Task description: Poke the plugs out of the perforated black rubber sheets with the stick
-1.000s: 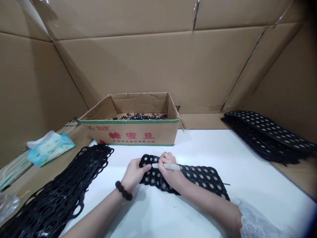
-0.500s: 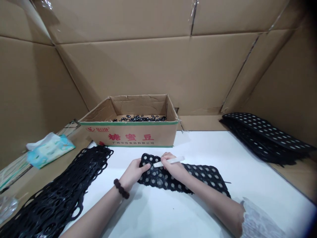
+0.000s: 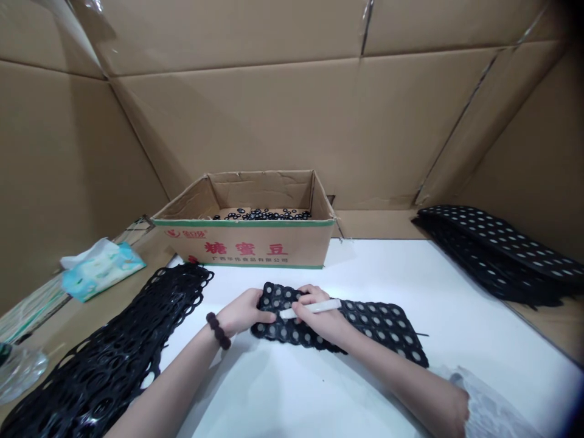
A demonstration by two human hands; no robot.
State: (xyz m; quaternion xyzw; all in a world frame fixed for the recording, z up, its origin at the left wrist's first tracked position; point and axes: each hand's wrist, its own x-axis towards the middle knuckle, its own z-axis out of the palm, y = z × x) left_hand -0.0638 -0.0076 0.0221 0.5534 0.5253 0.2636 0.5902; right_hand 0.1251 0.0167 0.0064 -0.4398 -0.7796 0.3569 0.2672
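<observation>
A black sheet with rows of pale round spots (image 3: 381,322) lies on the white table. My left hand (image 3: 244,313) grips its left end, thumb on top and the other fingers hidden beneath or behind it. In my right hand (image 3: 319,313) is a white pen-like tool (image 3: 326,305), pinched between the fingers and slanting down to the left. Its tip is at the sheet, close to my left thumb. Whether the tip touches the sheet cannot be made out.
Behind stands a cardboard box (image 3: 246,243) holding small black rings (image 3: 269,214). Black perforated netting (image 3: 104,359) and a tissue pack (image 3: 103,267) lie left. Stacked spotted sheets (image 3: 497,249) are at the right. Clear plastic (image 3: 22,368) sits at the left edge.
The tool and my right hand have shifted slightly toward me over the sheet, and my left thumb has moved a little lower. The whole view has shifted slightly.
</observation>
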